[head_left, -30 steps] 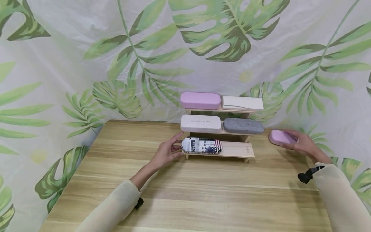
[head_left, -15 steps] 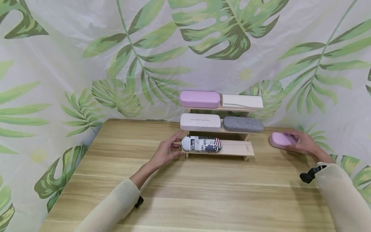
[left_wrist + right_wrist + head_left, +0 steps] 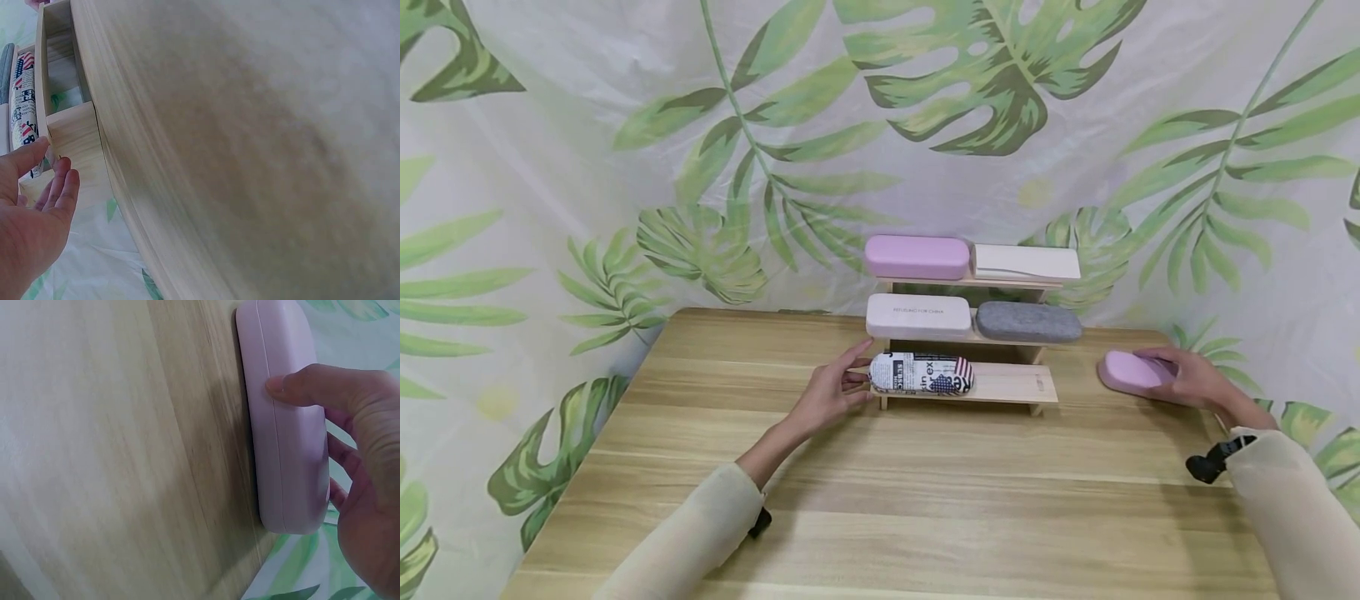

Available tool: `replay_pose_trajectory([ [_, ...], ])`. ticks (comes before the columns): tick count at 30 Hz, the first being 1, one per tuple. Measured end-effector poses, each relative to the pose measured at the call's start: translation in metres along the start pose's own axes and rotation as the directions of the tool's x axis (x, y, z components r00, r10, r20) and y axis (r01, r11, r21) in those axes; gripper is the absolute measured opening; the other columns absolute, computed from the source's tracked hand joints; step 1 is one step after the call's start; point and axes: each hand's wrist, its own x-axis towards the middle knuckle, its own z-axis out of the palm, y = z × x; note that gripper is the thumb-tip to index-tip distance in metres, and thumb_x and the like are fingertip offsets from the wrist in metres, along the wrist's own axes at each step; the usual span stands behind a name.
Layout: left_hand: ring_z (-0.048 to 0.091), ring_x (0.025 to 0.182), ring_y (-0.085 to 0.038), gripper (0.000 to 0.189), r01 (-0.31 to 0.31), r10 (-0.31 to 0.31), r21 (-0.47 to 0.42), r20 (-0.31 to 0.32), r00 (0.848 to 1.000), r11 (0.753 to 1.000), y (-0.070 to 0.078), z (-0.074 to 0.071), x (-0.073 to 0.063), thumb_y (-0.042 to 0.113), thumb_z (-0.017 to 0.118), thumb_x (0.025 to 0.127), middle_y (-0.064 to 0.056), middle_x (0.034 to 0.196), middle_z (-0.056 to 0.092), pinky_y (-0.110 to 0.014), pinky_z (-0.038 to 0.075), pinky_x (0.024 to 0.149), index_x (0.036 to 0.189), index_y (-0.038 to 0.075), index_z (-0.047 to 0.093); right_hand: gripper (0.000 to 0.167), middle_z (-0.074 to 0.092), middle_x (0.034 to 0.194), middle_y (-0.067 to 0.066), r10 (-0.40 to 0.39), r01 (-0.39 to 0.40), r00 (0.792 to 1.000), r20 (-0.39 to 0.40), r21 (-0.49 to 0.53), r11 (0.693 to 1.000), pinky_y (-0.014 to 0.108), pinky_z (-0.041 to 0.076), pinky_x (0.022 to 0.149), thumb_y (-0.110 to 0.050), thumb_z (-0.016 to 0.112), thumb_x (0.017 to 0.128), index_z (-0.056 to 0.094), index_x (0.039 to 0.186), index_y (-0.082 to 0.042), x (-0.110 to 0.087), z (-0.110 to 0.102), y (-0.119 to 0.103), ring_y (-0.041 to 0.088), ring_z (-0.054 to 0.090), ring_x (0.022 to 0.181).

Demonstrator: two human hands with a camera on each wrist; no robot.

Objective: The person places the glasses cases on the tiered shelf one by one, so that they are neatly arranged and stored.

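Note:
At the right side of the table, my right hand (image 3: 1198, 382) grips a pink glasses case (image 3: 1127, 372). In the right wrist view, the thumb lies across the pink case (image 3: 284, 444) and the fingers wrap its far side. My left hand (image 3: 831, 392) is at the left end of a three-tier wooden stand (image 3: 1011, 383). Its fingertips are right at the end of a newspaper-print glasses case (image 3: 922, 373) on the lowest tier. The left wrist view shows the left thumb (image 3: 31, 155) over that end, with the fingers loosely bent and spread.
On the middle tier sit a white case (image 3: 917, 317) and a grey felt case (image 3: 1028, 322). Another pink case (image 3: 917, 257) and a white flap-front case (image 3: 1026, 262) occupy the top tier. A leaf-print cloth (image 3: 775, 125) hangs behind the wooden table (image 3: 925, 500).
The right hand and the pink case have shifted slightly toward the front and right. The left hand stays at the stand's end.

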Motion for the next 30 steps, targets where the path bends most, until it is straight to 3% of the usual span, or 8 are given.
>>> replay_pose_trajectory([
  [9,0.071,0.117,-0.046,0.091,0.001,-0.001,0.002,0.000,1.000,1.000,-0.001,0.000,0.000,-0.019,0.078,0.084,-0.033,0.143,0.059,-0.044,0.059,0.101,0.162,0.002,0.037,0.069,0.068,0.126,0.032,-0.070,0.069,0.997,-0.020,-0.045,0.997,0.036,0.048,0.085,-0.019,0.096,0.071,0.070,0.132,0.001,-0.009,-0.001,-0.002,0.046,0.064,0.111],
  [14,0.070,0.117,-0.046,0.092,0.010,-0.010,0.004,0.001,1.000,1.000,-0.001,0.001,0.000,-0.018,0.079,0.083,-0.032,0.144,0.059,-0.042,0.058,0.102,0.163,0.003,0.037,0.069,0.068,0.126,0.033,-0.027,0.028,1.000,0.012,-0.061,0.998,0.042,0.052,0.082,-0.024,0.096,0.074,0.070,0.134,-0.001,-0.015,-0.004,-0.011,0.048,0.066,0.109],
  [18,0.071,0.117,-0.044,0.093,0.008,-0.008,0.018,-0.001,1.000,1.000,-0.002,0.001,0.000,-0.017,0.080,0.083,-0.031,0.144,0.059,-0.040,0.059,0.101,0.163,0.006,0.037,0.069,0.070,0.124,0.033,-0.015,0.016,1.000,0.020,-0.065,0.998,0.040,0.053,0.079,-0.027,0.096,0.075,0.070,0.134,-0.002,-0.018,-0.004,-0.014,0.045,0.068,0.106],
  [30,0.071,0.117,-0.045,0.094,0.001,-0.001,0.012,0.001,1.000,1.000,-0.002,0.000,0.000,-0.017,0.080,0.083,-0.032,0.144,0.059,-0.044,0.058,0.102,0.163,0.005,0.036,0.066,0.073,0.118,0.026,-0.090,0.083,0.994,-0.059,-0.110,0.990,0.035,0.053,0.076,-0.022,0.097,0.071,0.073,0.130,-0.005,-0.022,0.000,-0.018,0.041,0.069,0.103],
])
